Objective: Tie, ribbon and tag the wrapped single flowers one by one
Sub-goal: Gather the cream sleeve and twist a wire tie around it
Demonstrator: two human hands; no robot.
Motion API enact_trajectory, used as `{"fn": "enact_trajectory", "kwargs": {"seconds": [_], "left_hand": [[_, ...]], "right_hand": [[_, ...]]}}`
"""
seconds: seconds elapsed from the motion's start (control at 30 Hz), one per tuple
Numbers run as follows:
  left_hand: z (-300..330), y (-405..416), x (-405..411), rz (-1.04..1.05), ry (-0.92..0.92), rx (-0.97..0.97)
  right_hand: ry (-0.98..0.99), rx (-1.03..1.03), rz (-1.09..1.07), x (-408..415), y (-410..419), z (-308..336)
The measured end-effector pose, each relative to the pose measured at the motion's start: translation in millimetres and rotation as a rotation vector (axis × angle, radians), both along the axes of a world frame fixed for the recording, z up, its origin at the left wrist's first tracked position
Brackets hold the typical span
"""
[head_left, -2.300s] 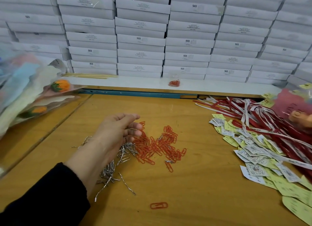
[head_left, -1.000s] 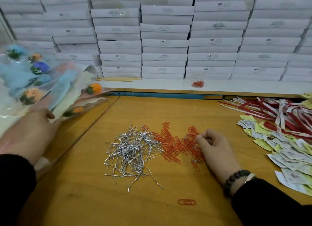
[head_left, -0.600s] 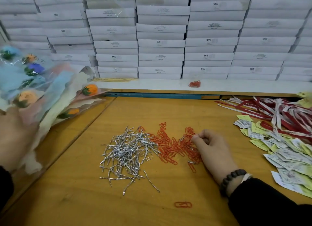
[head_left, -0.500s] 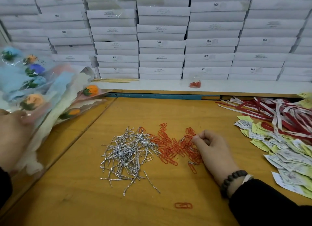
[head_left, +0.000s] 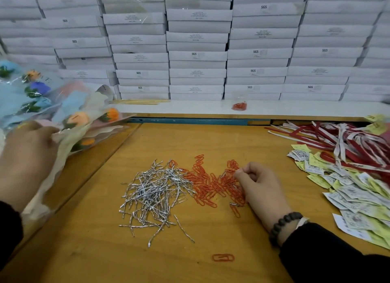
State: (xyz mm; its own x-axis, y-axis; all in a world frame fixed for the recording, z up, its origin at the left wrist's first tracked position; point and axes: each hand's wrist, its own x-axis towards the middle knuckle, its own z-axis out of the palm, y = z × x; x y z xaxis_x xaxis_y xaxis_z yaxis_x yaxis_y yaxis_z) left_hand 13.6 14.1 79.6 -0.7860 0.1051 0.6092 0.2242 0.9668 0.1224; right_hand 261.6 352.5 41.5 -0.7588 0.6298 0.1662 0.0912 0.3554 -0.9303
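Observation:
A heap of wrapped single flowers (head_left: pixel 69 111) in clear and pastel sleeves lies at the left edge. My left hand (head_left: pixel 25 156) grips the wrap of one of them, a pale sleeve with an orange bloom (head_left: pixel 77 119). On the wooden table (head_left: pixel 190 139) lie a pile of silver twist ties (head_left: pixel 152 194) and a pile of red paper clips (head_left: pixel 211 183). My right hand (head_left: pixel 257 185) rests at the clips' right edge, fingers curled, fingertips pinching at the clips. Red and white ribbons (head_left: pixel 346 143) and paper tags (head_left: pixel 350 189) are spread at the right.
Stacks of white flat boxes (head_left: pixel 196 46) form a wall behind the table. A white shelf (head_left: pixel 190 107) in front of them carries a small bag of red clips (head_left: pixel 239 105) and thin wooden sticks (head_left: pixel 139 101). One stray red clip (head_left: pixel 223 257) lies near the front edge.
My left hand left the ties and clips, went to the flower heap and took hold of a wrapped flower. My right hand came in and settled on the red clips.

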Motion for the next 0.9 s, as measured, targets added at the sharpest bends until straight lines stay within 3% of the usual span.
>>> {"fn": "enact_trajectory", "kwargs": {"seconds": [0.1,0.23,0.37,0.53,0.67,0.9], "left_hand": [[26,55,49,-0.086,0.028,0.055],[35,128,95,-0.362,0.061,-0.02],[20,184,135,-0.541,0.077,-0.135],[5,219,164,-0.735,0.032,-0.128],[-1,232,183,-0.836,-0.054,-0.081],[-7,237,192,-0.924,-0.38,0.184]], "right_hand": [[0.049,0.018,0.022,2,-3,4],[0.09,0.006,0.146,7,-12,9],[0.072,-0.089,0.301,9,-19,13],[0.088,-0.297,0.349,8,-20,15],[0.146,-0.501,0.368,5,-16,13],[0.196,-0.607,0.324,-2,-14,5]]}}
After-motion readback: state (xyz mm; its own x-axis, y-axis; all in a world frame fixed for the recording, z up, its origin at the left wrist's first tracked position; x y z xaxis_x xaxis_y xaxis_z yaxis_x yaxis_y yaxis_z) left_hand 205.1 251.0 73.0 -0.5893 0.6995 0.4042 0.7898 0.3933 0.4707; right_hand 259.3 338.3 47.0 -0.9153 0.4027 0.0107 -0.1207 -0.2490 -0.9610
